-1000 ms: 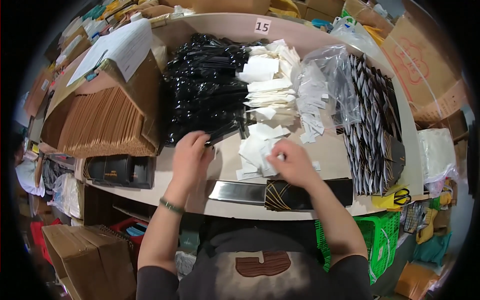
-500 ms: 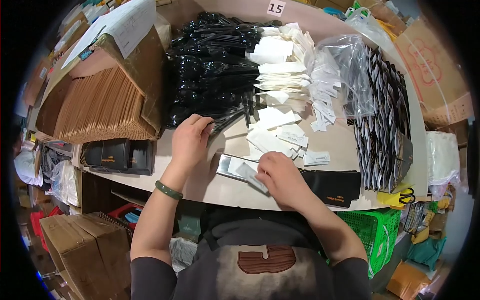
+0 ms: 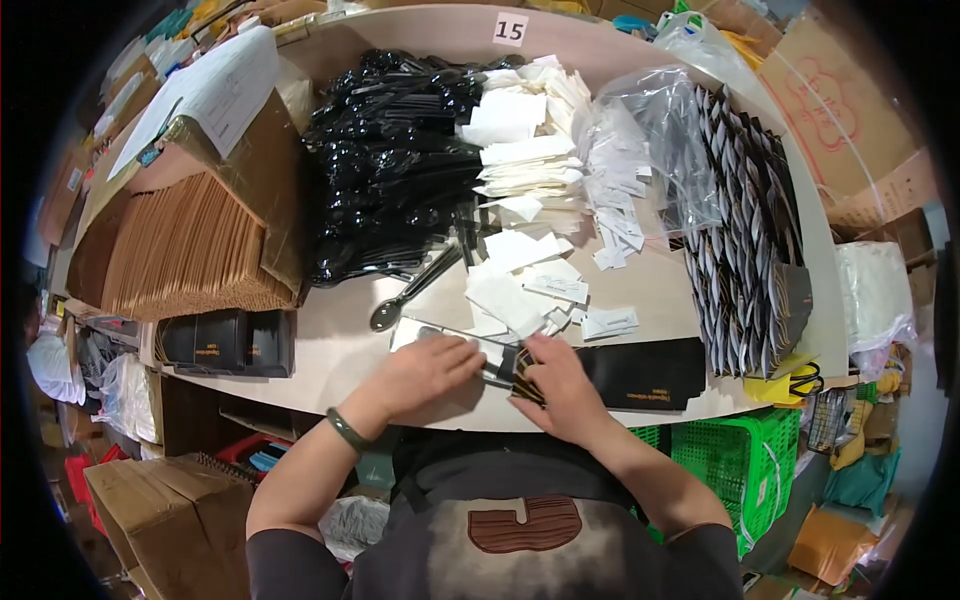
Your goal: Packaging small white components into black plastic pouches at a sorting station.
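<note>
My left hand (image 3: 430, 375) lies with its fingers together over a white napkin (image 3: 403, 333) with a narrow dark-edged piece on it. The covered part of this bundle is hidden. My right hand (image 3: 565, 388) grips the opened mouth of a black paper sleeve (image 3: 526, 375) with gold lines, right where the bundle's end meets it. Further black sleeves (image 3: 650, 375) lie flat just right of that hand. Beyond my left hand a black plastic spoon (image 3: 385, 315) rests on the table, its handle pointing away to the right.
Black plastic spoons (image 3: 390, 160) are heaped at the back, beside stacked white napkins (image 3: 530, 165) and small white packets (image 3: 620, 230). Filled black sleeves (image 3: 745, 240) stand in rows at the right. A carton (image 3: 225, 200) of brown sleeves stands left. Green crates (image 3: 730, 460) sit below the table edge.
My left hand has come from the spoon heap down onto the white bundle. My right hand has gone from the bundle to a black sleeve. A spoon now lies apart from the heap.
</note>
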A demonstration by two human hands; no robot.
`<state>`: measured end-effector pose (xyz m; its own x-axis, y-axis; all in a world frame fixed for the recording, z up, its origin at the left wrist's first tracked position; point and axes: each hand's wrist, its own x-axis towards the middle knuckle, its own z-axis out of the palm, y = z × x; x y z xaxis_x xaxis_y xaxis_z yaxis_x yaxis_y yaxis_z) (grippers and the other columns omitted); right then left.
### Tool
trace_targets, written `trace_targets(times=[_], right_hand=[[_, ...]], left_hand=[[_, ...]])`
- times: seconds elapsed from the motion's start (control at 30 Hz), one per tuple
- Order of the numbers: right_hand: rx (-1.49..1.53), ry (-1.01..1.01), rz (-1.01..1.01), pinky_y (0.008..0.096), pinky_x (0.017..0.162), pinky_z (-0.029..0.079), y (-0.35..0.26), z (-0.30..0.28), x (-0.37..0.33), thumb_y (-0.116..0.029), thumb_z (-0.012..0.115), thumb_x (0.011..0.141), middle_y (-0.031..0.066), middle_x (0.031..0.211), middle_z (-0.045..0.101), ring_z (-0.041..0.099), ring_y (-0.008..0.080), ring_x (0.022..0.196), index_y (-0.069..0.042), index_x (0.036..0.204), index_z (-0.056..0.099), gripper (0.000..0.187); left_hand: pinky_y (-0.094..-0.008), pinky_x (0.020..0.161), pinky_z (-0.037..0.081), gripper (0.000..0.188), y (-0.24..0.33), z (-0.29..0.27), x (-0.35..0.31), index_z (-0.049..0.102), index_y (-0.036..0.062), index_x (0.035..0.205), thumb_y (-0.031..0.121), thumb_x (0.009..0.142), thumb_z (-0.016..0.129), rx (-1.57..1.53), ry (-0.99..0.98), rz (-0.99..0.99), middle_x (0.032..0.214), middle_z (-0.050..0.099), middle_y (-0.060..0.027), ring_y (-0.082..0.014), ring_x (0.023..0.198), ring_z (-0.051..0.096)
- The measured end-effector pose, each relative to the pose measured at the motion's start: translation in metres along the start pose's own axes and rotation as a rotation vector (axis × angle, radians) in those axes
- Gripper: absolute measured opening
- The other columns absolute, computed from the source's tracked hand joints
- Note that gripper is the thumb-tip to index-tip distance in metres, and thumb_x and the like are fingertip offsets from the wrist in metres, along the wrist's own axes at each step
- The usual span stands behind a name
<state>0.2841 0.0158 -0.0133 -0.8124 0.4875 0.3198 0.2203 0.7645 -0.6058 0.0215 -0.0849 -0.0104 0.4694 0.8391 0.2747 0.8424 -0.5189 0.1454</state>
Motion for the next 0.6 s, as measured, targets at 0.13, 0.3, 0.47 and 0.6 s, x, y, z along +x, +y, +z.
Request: trace_targets(times=[0.13, 0.3, 0.47, 0.6], right_hand=[[-0.474, -0.291, -0.337, 0.0597, 0.111, 0.03, 0.002, 0.002, 0.005, -0.024, 0.066, 0.089, 0.0055, 0.147, 0.051, 0.042, 0.0288, 0.141, -0.019, 0.14, 0.055, 0.053], [-0.247, -0.302, -0.302, 0.0596, 0.116, 0.026, 0.008, 0.014, -0.001, -0.034, 0.062, 0.096, 0.0051, 0.15, 0.048, 0.037, 0.029, 0.144, -0.016, 0.14, 0.054, 0.047], [-0.181, -0.289, -0.325, 0.058, 0.117, 0.025, 0.001, 0.013, 0.002, -0.032, 0.064, 0.095, 0.0097, 0.151, 0.046, 0.037, 0.0303, 0.145, -0.014, 0.135, 0.057, 0.044], [-0.124, -0.245, -0.284, 0.0571, 0.118, 0.025, 0.004, 0.021, -0.001, -0.026, 0.066, 0.092, 0.0187, 0.154, 0.039, 0.036, 0.0334, 0.145, -0.014, 0.133, 0.059, 0.043]], left_hand=[[-0.0381, 0.092, 0.056, 0.045, 0.025, -0.012, 0.002, 0.064, 0.0092, 0.127, 0.007, 0.082, 0.063, -0.227, -0.104, -0.205, 0.132, 0.064, -0.0105, -0.0286, 0.114, 0.065], [-0.0383, 0.079, 0.056, 0.035, -0.045, -0.079, -0.06, 0.068, 0.0052, 0.121, 0.003, 0.086, 0.068, 0.016, 0.343, -0.639, 0.113, 0.07, -0.0163, -0.0306, 0.094, 0.07], [-0.0477, 0.081, 0.052, 0.026, -0.191, -0.153, -0.201, 0.066, -0.002, 0.108, 0.02, 0.095, 0.06, 0.695, 0.11, -1.26, 0.101, 0.068, -0.0254, -0.0447, 0.092, 0.065], [-0.0487, 0.081, 0.052, 0.026, -0.203, -0.165, -0.193, 0.07, 0.0009, 0.109, 0.008, 0.088, 0.056, 0.39, 0.177, -1.168, 0.095, 0.069, -0.0252, -0.0446, 0.094, 0.065]])
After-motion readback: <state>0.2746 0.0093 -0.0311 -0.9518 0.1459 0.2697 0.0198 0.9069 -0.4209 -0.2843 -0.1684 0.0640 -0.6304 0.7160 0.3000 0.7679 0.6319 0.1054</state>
